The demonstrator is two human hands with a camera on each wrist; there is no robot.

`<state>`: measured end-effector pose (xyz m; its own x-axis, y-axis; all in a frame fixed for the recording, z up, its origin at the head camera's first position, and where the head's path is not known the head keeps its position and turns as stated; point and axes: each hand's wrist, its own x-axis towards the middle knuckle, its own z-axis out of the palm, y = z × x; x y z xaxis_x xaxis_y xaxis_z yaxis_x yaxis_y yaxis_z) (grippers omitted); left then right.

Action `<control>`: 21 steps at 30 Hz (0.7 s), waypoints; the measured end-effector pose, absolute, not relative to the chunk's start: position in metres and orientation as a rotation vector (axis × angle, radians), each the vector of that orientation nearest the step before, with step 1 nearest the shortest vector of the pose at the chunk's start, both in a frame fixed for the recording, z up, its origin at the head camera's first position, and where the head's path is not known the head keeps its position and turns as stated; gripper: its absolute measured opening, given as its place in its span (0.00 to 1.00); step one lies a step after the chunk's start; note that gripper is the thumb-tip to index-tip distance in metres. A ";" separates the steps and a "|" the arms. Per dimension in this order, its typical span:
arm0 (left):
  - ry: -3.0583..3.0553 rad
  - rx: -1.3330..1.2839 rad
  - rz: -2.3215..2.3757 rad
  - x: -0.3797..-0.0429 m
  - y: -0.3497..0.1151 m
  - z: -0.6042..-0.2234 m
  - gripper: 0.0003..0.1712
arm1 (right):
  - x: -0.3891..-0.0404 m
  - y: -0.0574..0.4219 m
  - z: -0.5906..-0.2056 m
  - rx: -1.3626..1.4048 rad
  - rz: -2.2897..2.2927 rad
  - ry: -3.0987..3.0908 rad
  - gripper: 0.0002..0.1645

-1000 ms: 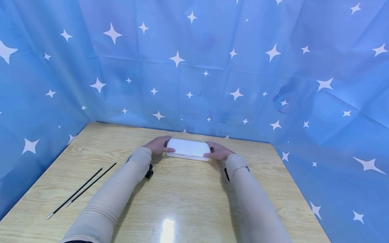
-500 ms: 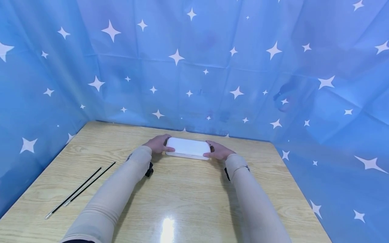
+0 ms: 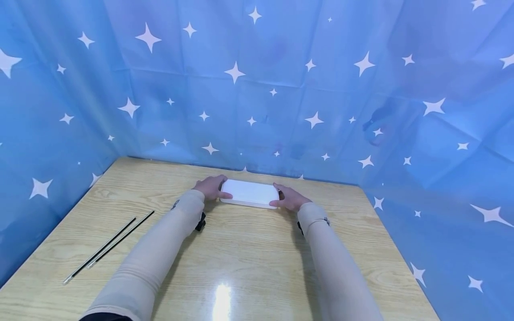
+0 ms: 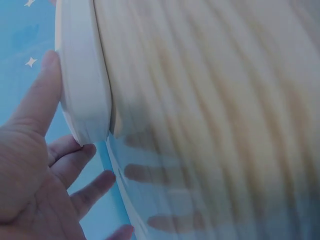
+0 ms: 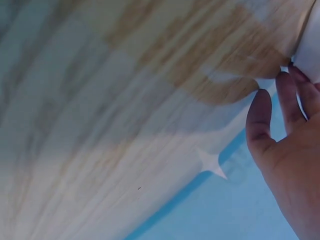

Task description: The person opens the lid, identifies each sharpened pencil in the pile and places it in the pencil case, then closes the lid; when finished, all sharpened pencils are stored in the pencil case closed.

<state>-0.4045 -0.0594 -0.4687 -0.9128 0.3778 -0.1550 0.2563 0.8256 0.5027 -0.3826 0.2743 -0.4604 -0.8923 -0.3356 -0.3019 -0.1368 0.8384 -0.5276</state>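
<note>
A white, flat rectangular box (image 3: 250, 191) with rounded corners lies at the far middle of the table, its long side facing me. My left hand (image 3: 210, 188) grips its left end, thumb at the front edge. At the opposite end my right hand (image 3: 292, 199) grips it the same way. In the left wrist view the box (image 4: 82, 65) shows its pale side wall, with the left thumb along one edge and fingertips at its end. Only a corner of the box (image 5: 311, 50) appears in the right wrist view, against the right hand's fingers (image 5: 287, 97).
Two thin dark rods with pale ends, one rod (image 3: 100, 250) and another rod (image 3: 121, 239), lie on the left of the wooden table (image 3: 249, 249). A blue curtain (image 3: 265, 80) with white stars rises behind the table's far edge and along both sides.
A thin dark line along the box's front, visible a second ago, no longer shows, and its top looks flush with the lower part. Both hands keep their places at its ends.
</note>
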 end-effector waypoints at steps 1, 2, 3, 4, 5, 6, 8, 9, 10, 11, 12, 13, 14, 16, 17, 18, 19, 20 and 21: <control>2.765 0.477 0.702 -0.405 -0.059 -0.470 0.49 | -0.383 0.274 -0.461 -0.351 -0.716 2.633 0.58; 2.766 0.463 0.696 -0.406 -0.059 -0.471 0.49 | -0.384 0.275 -0.462 -0.345 -0.713 2.636 0.58; 2.765 0.447 0.692 -0.407 -0.058 -0.472 0.50 | -0.384 0.275 -0.463 -0.345 -0.709 2.639 0.58; 2.765 0.434 0.683 -0.407 -0.058 -0.473 0.50 | -0.384 0.275 -0.464 -0.348 -0.699 2.641 0.59; 2.766 0.419 0.675 -0.407 -0.057 -0.473 0.50 | -0.384 0.275 -0.464 -0.348 -0.694 2.641 0.59; 2.766 0.403 0.667 -0.407 -0.056 -0.474 0.51 | -0.384 0.275 -0.465 -0.352 -0.692 2.642 0.59; 2.766 0.384 0.650 -0.405 -0.054 -0.474 0.51 | -0.383 0.276 -0.465 -0.354 -0.689 2.646 0.59; 2.768 0.373 0.645 -0.404 -0.053 -0.474 0.52 | -0.383 0.277 -0.466 -0.356 -0.693 2.646 0.59; 2.770 0.365 0.638 -0.402 -0.051 -0.473 0.52 | -0.382 0.278 -0.466 -0.353 -0.700 2.646 0.58; 2.774 0.362 0.634 -0.400 -0.051 -0.471 0.52 | -0.382 0.278 -0.466 -0.349 -0.702 2.649 0.58; 2.772 0.352 0.625 -0.399 -0.050 -0.469 0.53 | -0.382 0.279 -0.467 -0.350 -0.704 2.650 0.58; 2.771 0.348 0.615 -0.397 -0.049 -0.468 0.53 | -0.381 0.280 -0.467 -0.347 -0.701 2.651 0.59; 2.770 0.342 0.609 -0.396 -0.048 -0.466 0.53 | -0.382 0.280 -0.467 -0.340 -0.696 2.652 0.59; 2.771 0.335 0.603 -0.395 -0.047 -0.463 0.53 | -0.382 0.280 -0.468 -0.327 -0.688 2.660 0.59; 2.772 0.333 0.604 -0.395 -0.047 -0.463 0.53 | -0.383 0.280 -0.468 -0.324 -0.681 2.666 0.59; 2.772 0.325 0.604 -0.396 -0.047 -0.463 0.52 | -0.384 0.280 -0.468 -0.319 -0.683 2.670 0.59; 2.778 0.330 0.605 -0.396 -0.047 -0.463 0.52 | -0.385 0.279 -0.468 -0.315 -0.678 2.677 0.58; 2.783 0.331 0.605 -0.398 -0.047 -0.464 0.52 | -0.386 0.279 -0.469 -0.308 -0.677 2.683 0.58; 2.786 0.337 0.600 -0.398 -0.047 -0.465 0.52 | -0.386 0.279 -0.469 -0.306 -0.676 2.686 0.58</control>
